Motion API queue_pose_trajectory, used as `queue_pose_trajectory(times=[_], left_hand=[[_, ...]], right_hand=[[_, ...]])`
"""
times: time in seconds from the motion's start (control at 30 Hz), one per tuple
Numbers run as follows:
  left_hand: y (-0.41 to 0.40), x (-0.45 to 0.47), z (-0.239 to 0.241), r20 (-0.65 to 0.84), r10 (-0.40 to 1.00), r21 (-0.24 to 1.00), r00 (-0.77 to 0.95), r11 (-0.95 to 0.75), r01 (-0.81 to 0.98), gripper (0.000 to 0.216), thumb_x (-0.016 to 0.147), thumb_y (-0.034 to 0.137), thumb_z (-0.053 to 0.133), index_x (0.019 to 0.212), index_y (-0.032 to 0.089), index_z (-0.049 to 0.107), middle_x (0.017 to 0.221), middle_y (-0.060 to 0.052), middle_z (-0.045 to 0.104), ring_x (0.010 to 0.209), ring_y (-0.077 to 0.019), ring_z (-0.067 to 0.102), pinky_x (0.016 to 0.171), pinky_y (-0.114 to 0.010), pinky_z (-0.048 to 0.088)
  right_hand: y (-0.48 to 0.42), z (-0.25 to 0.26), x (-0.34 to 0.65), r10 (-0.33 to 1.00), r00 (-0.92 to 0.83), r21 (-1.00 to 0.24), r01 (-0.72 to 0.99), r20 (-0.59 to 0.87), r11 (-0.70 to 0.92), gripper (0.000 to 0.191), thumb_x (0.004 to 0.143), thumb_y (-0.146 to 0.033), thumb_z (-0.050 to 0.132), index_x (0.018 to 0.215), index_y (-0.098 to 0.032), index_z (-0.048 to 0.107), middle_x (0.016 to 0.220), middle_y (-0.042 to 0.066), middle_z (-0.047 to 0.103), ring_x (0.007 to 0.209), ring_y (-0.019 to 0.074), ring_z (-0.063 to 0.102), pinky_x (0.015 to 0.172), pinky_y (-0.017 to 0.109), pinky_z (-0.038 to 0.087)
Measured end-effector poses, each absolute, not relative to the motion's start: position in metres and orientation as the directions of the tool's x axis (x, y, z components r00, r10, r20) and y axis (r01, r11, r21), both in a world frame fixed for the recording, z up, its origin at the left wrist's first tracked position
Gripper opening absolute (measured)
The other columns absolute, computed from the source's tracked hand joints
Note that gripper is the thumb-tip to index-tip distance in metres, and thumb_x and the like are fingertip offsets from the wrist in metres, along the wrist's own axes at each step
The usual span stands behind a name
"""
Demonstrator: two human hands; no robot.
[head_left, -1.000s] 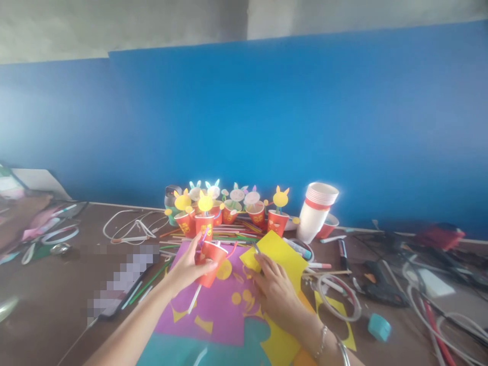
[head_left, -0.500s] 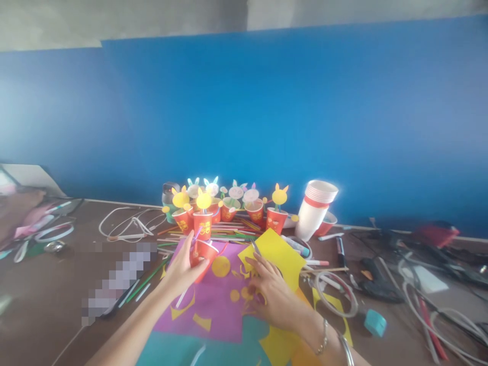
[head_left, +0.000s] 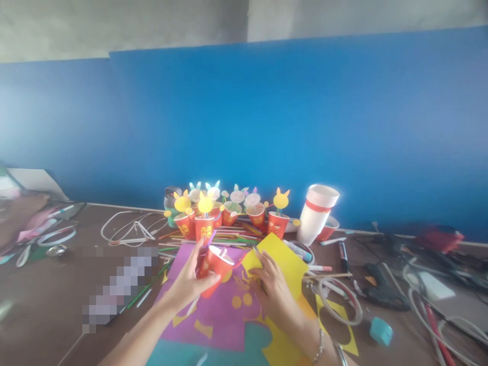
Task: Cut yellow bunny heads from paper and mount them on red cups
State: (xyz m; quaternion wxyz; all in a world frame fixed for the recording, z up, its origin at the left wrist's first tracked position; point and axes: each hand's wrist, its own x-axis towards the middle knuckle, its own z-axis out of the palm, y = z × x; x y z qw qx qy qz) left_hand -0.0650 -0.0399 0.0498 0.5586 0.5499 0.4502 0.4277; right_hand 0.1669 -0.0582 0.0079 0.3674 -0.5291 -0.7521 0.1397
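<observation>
Above purple paper (head_left: pixel 224 321), left grip (head_left: pixel 186 282) encloses red cup (head_left: pixel 220 259).

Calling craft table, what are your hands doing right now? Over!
Left hand: grip shut on red cup, tilted over purple sheet. Right hand on yellow sheet, grip unclear. Decorated cups and straws close behind.

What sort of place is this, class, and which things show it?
Probably a craft table in a workshop or classroom: a row of red paper cups topped with paper bunny faces, a cut-up purple paper sheet and a black glue gun.
</observation>
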Motion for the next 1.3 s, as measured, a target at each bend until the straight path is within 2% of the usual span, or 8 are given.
queue_pose_trajectory(times=[0.1,0.2,0.43,0.57,0.73,0.87,1.1,1.3], left_hand=[[-0.048,-0.052,0.05,0.01,0.972,1.0,0.237,-0.009,-0.005,0.099,0.074,0.03,0.071,0.147,0.031,0.004,0.142,-0.012,0.037,0.123,-0.0289,0.045,0.092,-0.035,0.048],[-0.055,-0.038,0.049,0.033,0.954,0.999,0.297,-0.025,-0.033,0.106,0.073,0.03,0.072,0.147,0.032,-0.004,0.135,-0.013,0.043,0.119,-0.0281,0.048,0.089,-0.035,0.05],[-0.057,-0.025,0.061,-0.007,0.906,0.985,0.424,0.08,-0.155,0.113,0.069,0.033,0.077,0.147,0.032,-0.004,0.129,-0.013,0.051,0.12,-0.0308,0.049,0.092,-0.039,0.048],[-0.048,-0.02,0.078,-0.111,0.871,0.971,0.479,0.198,-0.134,0.105,0.072,0.036,0.074,0.148,0.027,0.003,0.123,-0.013,0.058,0.115,-0.0315,0.055,0.086,-0.04,0.051],[-0.042,-0.012,0.077,-0.085,0.849,0.992,0.522,0.121,-0.035,0.098,0.066,0.035,0.078,0.146,0.026,0.022,0.135,-0.013,0.05,0.119,-0.0327,0.05,0.09,-0.04,0.049],[-0.042,-0.012,0.069,-0.067,0.855,0.997,0.514,0.04,0.063,0.092,0.062,0.033,0.08,0.142,0.025,0.034,0.142,-0.012,0.043,0.128,-0.0338,0.041,0.096,-0.041,0.045],[-0.046,-0.012,0.067,-0.113,0.852,0.992,0.512,0.066,0.11,0.083,0.06,0.037,0.08,0.134,0.021,0.045,0.115,-0.01,0.063,0.111,-0.0297,0.055,0.091,-0.039,0.046],[-0.044,-0.005,0.072,-0.186,0.823,0.978,0.537,0.208,0.019,0.035,0.069,0.045,0.069,0.087,0.015,0.065,0.077,-0.004,0.067,0.076,-0.0201,0.063,0.072,-0.03,0.047]], right_hand=[[-0.06,0.013,0.166,0.92,-0.051,-0.767,0.535,0.389,0.354,0.025,0.085,-0.035,0.057,0.103,-0.021,0.065,0.128,0.014,0.055,0.123,0.0299,0.046,0.102,0.049,0.038],[-0.065,0.026,0.163,0.979,-0.017,-0.942,0.27,0.201,0.198,0.044,0.081,-0.051,0.06,0.113,-0.02,0.06,0.12,0.013,0.059,0.113,0.0289,0.053,0.093,0.042,0.046],[-0.072,0.053,0.16,0.983,-0.181,-0.996,-0.089,0.041,0.025,0.041,0.076,-0.054,0.066,0.093,-0.017,0.062,0.08,0.003,0.062,0.073,0.0171,0.058,0.065,0.028,0.047],[-0.073,0.061,0.163,0.974,-0.227,-0.995,-0.086,-0.02,-0.041,0.039,0.076,-0.053,0.066,0.093,-0.019,0.065,0.078,0.002,0.062,0.072,0.017,0.058,0.066,0.028,0.047],[-0.065,0.06,0.171,0.991,-0.132,-0.999,-0.023,-0.036,-0.039,0.037,0.069,-0.054,0.07,0.08,-0.019,0.072,0.115,0.008,0.055,0.081,0.0205,0.06,0.062,0.03,0.051],[-0.061,0.056,0.175,0.994,-0.062,-0.988,0.117,0.094,0.101,0.034,0.068,-0.052,0.072,0.069,-0.018,0.072,0.115,0.011,0.057,0.104,0.0284,0.056,0.087,0.041,0.047],[-0.059,0.056,0.176,0.98,-0.005,-0.951,0.243,0.198,0.193,0.039,0.072,-0.057,0.066,0.065,-0.019,0.071,0.114,0.012,0.06,0.113,0.03,0.052,0.099,0.045,0.037],[-0.06,0.054,0.174,0.985,-0.06,-0.952,0.253,0.164,0.174,0.037,0.073,-0.057,0.066,0.073,-0.021,0.075,0.114,0.011,0.059,0.115,0.031,0.051,0.099,0.046,0.038]])
